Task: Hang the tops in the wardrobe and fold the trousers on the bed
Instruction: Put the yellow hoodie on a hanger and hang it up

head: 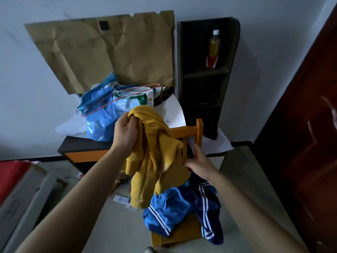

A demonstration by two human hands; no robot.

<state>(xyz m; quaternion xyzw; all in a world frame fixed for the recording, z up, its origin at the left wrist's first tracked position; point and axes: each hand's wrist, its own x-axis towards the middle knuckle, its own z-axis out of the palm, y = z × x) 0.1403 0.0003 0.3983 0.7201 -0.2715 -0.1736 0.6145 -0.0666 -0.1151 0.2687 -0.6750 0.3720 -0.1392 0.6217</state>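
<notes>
A yellow hooded top is held above the wooden chair, clenched in the left hand; the right hand is set at its hem, grip unclear. Striped blue track trousers are left heaped on the seat. Nothing is judged hung or folded yet.

I'm seeing both arms bare to the edge of view, left hand and right hand bare too. A pale rounded shoe toe is poking in at the bottom edge, blurry.
</notes>
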